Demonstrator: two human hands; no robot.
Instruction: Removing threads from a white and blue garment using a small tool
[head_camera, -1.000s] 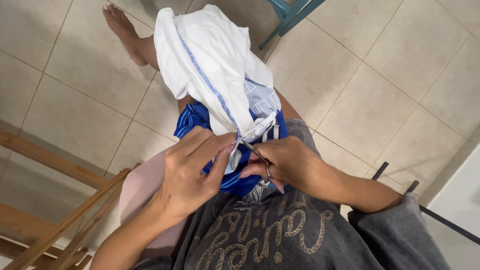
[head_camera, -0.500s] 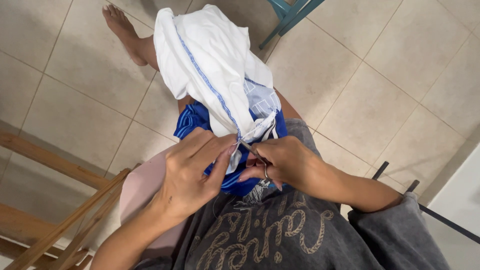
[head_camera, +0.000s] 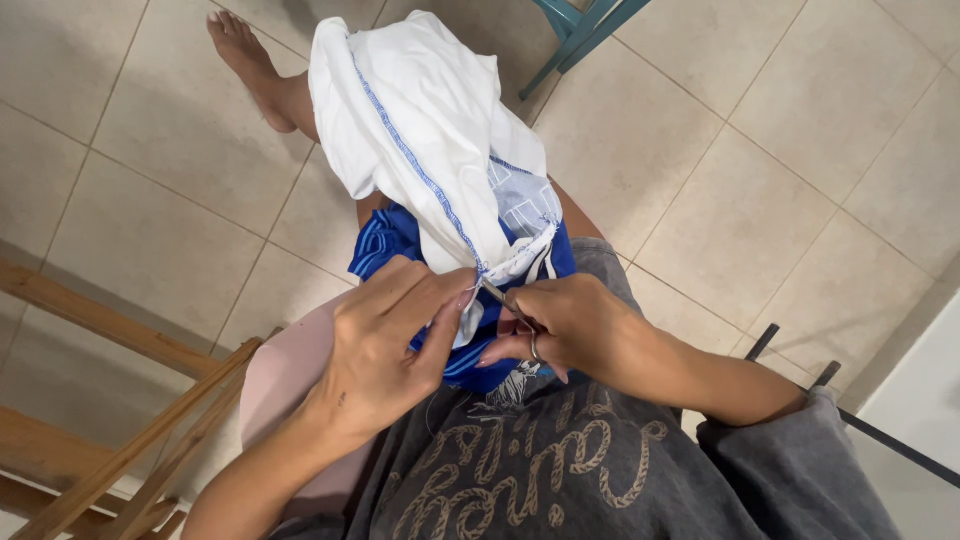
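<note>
A white garment (head_camera: 420, 130) with a blue stitched seam lies over my lap and knee, with a blue striped part (head_camera: 385, 240) under it. My left hand (head_camera: 385, 350) pinches the seam's near end between thumb and fingers. My right hand (head_camera: 570, 325) holds small metal scissors (head_camera: 510, 305), finger through a ring, blades pointing at the seam where the left hand grips. Both hands nearly touch, just above my grey shirt.
Beige floor tiles (head_camera: 760, 160) lie all around. My bare foot (head_camera: 245, 55) rests at the top left. Wooden bars (head_camera: 120, 330) stand at the left, teal chair legs (head_camera: 580, 25) at the top, and a dark metal frame (head_camera: 850, 410) at the right.
Hands and garment stay almost as they were; the scissors' tip has edged slightly closer to the seam.
</note>
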